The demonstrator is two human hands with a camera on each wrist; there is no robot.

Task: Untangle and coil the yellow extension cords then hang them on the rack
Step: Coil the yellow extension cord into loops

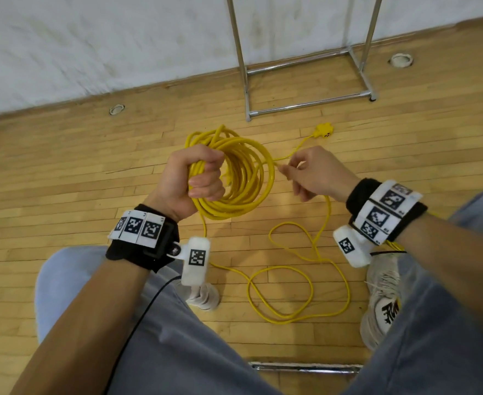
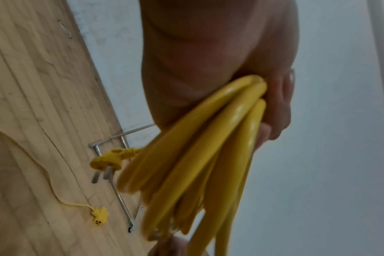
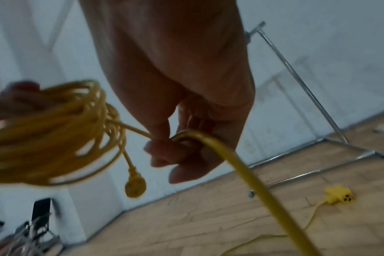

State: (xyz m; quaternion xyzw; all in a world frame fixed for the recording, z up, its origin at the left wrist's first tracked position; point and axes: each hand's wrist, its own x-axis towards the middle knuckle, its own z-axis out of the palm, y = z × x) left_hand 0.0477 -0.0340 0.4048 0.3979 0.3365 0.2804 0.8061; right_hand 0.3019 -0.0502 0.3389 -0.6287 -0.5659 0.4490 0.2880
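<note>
Already the left hand (image 1: 194, 178) fists a springy, fairly heavy coil (image 1: 243, 178) of yellow cord; the right hand (image 1: 317, 173) pinches the limp free strand (image 1: 324, 220), best gripped close to the coil

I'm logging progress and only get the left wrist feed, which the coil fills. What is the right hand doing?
Observer: The right hand pinches the loose cord just beside the coil, which the left hand grips.
Operator: How much is left to coil?
Observer: Below the hands, the loose cord lies in several open loops on the wood floor.
Operator: Anything hung on the rack yet?
Observer: The head view shows the rack with both uprights bare as far up as the frame reaches. The top rail is out of view, so I cannot tell.
</note>
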